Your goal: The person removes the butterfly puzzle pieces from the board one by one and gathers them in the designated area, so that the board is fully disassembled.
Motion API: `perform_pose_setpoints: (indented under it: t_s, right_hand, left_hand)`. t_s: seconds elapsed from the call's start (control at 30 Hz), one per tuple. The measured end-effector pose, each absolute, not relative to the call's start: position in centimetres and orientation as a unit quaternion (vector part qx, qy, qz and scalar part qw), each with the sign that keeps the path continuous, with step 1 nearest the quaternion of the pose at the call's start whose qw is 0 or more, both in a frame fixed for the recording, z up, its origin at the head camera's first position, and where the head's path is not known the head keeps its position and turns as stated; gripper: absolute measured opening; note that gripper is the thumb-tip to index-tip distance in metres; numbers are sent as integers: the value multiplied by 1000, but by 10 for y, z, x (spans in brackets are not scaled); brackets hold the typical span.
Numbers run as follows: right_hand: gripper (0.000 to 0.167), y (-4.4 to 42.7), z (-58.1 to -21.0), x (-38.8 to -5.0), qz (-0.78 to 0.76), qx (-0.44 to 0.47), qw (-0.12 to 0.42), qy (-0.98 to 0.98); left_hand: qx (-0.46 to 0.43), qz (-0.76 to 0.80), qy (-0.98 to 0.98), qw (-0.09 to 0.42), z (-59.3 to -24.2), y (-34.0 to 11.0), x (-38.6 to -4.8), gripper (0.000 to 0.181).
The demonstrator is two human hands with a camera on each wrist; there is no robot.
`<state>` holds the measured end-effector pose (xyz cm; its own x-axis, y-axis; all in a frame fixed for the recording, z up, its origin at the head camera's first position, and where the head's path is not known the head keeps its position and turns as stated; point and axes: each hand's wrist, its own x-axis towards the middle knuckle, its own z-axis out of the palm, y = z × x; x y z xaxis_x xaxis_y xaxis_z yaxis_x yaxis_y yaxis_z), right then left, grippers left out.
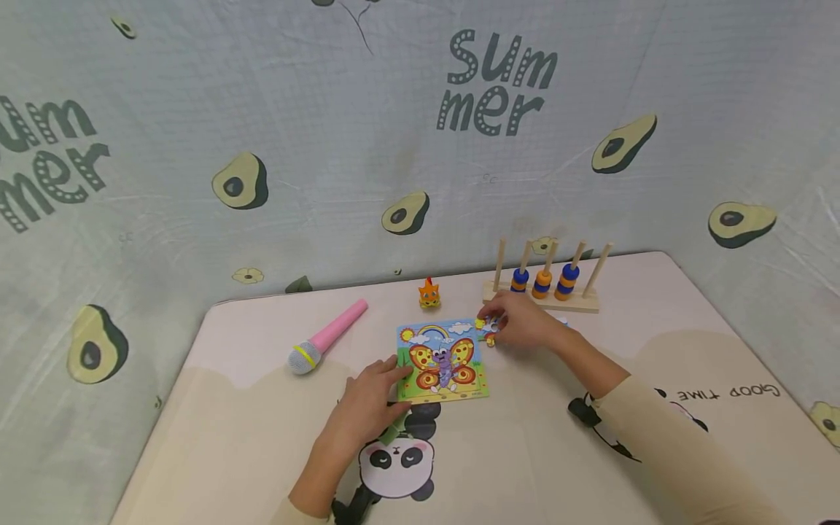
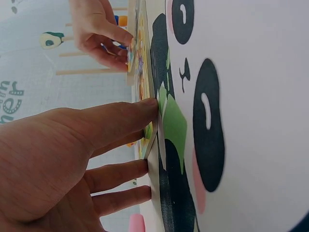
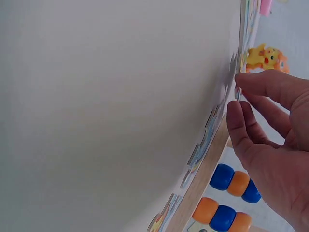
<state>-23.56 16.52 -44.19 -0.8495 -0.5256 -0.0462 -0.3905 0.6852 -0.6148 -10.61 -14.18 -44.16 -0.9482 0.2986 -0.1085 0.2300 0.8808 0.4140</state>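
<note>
The backdrop cloth [image 1: 315, 131] carries the word "SUMMER" [image 1: 496, 82] in dotted green letters, split into "SUM" above "MER". At its left side the same lettering [image 1: 52, 157] shows again, cut by the picture's edge so that "UM" over "MER" remains. In the left wrist view, a word ending in "er" [image 2: 12, 102] stands on the cloth. "GOOD TIME" [image 1: 730, 394] stands upside down on the tabletop [image 1: 230, 423]. Print in the butterfly puzzle's [image 1: 442, 361] lower right corner is too small to read.
</note>
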Motion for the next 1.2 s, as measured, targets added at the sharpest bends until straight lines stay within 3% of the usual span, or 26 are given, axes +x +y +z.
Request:
perform_pose_setpoints:
  t_s: [0.37, 1.0, 1.2]
  right_hand:
    - [40, 170, -448, -237, -293, -279, 90, 910]
    - [44, 167, -440, -234, -266, -255, 115, 922]
    - [43, 157, -431, -228, -279, -250, 101, 922]
  left_hand:
    - [133, 208, 966, 78, -443, -141, -103, 55]
    - [133, 204, 967, 79, -443, -141, -104, 56]
    - [135, 203, 967, 76, -444, -141, -105, 56]
